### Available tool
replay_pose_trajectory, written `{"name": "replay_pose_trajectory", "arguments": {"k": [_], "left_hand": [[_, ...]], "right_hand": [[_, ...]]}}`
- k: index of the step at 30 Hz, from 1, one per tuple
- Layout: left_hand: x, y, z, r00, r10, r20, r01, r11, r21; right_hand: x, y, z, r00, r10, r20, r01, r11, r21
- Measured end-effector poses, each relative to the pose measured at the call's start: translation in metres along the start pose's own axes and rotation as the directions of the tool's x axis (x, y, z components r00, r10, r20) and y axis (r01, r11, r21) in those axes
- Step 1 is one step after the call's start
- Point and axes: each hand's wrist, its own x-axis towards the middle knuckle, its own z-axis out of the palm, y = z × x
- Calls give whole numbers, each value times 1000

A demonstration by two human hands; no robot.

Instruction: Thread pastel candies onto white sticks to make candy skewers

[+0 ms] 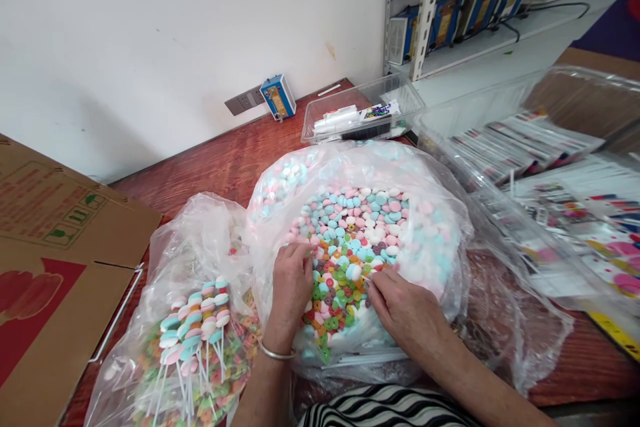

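1. The person is sitting at the reddish wooden table [210, 167] and is working with both hands inside the big clear plastic bag [440, 240], which is full of small pastel pink, blue and white round candies [360, 213] and little coloured ring candies [340, 287].
2. The left hand [290, 283] is lying palm down on the candies, fingers loosely bent and narrow; I cannot tell if it is holding any piece.
3. The right hand [403, 310] is pinching a thin white stick [364, 278] between thumb and finger, with a pale blue and white candy [353, 271] sitting at its tip, just between the two hands.
4. I judge that the person is threading candies on the stick, and the next move is asking for a steady stick and one piece brought exactly to its point.
5. To the left of the left hand, a smaller clear bag [150, 293] is holding finished candy skewers [195, 327], standing upright on ring candies.
6. Further left, a brown cardboard box [55, 260] is closing that side.
7. To the right of the right hand, crinkled plastic and a clear bin with printed packets [540, 147] are lying near, so free room is narrow there.
8. Beyond the hands, a clear plastic tray [405, 97] is standing well apart.
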Motion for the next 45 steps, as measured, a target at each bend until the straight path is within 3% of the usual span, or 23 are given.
{"name": "replay_pose_trajectory", "arguments": {"k": [4,7,9,12,14,15,17,20,22,25,29,32,34,36,38,41,45], "left_hand": [[-2,0,1,990,64,125,-62,998,-21],[-2,4,4,997,-4,79,10,997,-71],[-2,8,4,993,-110,39,116,972,-203],[-1,13,0,941,-313,127,335,814,-475],[-2,15,-4,894,-380,239,445,681,-581],[-3,16,-6,883,-390,261,465,656,-594],[-4,15,-8,906,-375,198,421,742,-521],[-5,12,-7,978,-208,15,208,959,-191],[-3,11,-3,998,-64,17,64,998,-25],[3,14,7,994,45,103,-52,997,65],[9,17,17,994,22,109,-33,995,93],[10,18,16,997,-73,37,77,992,-100],[8,21,11,979,-199,41,201,923,-328],[7,25,6,938,-320,131,337,761,-554],[6,31,0,895,-367,253,432,576,-694],[4,37,-4,855,-375,359,501,414,-760],[1,36,-1,826,-387,409,540,338,-771]], "right_hand": [[1,-2,0,1000,11,25,-11,1000,14],[2,-2,-1,999,12,31,-13,999,37],[1,-2,-2,999,8,46,-10,999,45],[-1,-2,-4,995,9,95,-12,999,36],[-2,-3,-5,994,10,112,-14,999,32],[-2,-3,-5,994,12,111,-15,999,32],[-2,-3,-5,995,15,97,-18,999,29],[-2,-1,-5,998,20,64,-21,1000,4],[-2,0,-5,999,21,43,-21,1000,-9],[-2,0,-5,999,20,34,-20,1000,-2],[-3,3,-6,998,46,48,-46,999,-4],[-3,4,-7,996,63,62,-62,998,-15],[-3,3,-7,996,59,66,-58,998,-9],[-3,2,-7,996,49,72,-50,999,4],[-2,0,-8,996,43,83,-45,999,17],[-2,-1,-8,995,44,84,-47,998,33],[-3,0,-10,997,48,68,-51,998,37]]}}
